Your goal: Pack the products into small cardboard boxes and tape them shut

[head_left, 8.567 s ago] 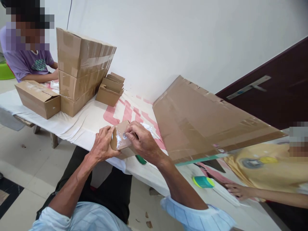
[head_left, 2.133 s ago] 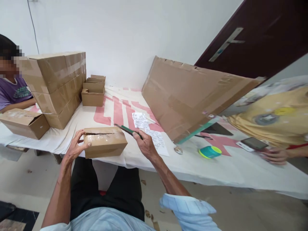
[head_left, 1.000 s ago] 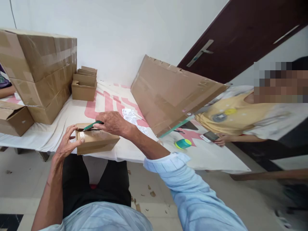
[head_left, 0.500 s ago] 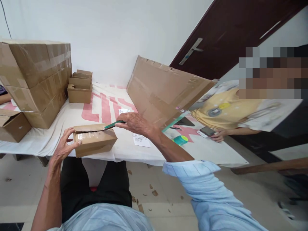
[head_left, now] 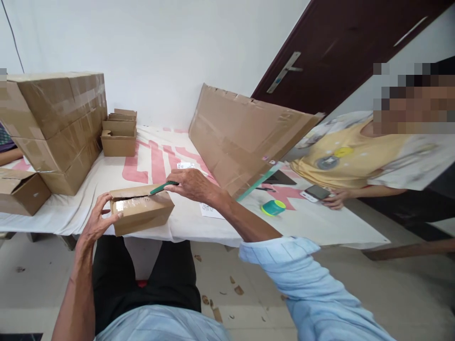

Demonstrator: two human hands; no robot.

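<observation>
A small cardboard box (head_left: 142,218) rests at the table's front edge, with a dark slit along its taped top. My left hand (head_left: 100,218) grips its left end, the thumb on the front side and the fingers at the top corner. In my right hand (head_left: 192,183) is a green box cutter (head_left: 161,187), held above the box's right half. Its tip meets the slit between the top flaps, and I cannot make out the blade.
Large taped cartons (head_left: 57,128) stand at left, near small open boxes (head_left: 119,142). A big cardboard sheet (head_left: 234,137) leans at the back. Rightward are a green tape roll (head_left: 273,208) and a person's hand (head_left: 334,199) at a phone-like device (head_left: 314,192). Scraps (head_left: 239,290) litter the floor.
My right hand and the box cutter have shifted slightly left along the slit. My left hand keeps its grip on the box. The whole view has moved a little.
</observation>
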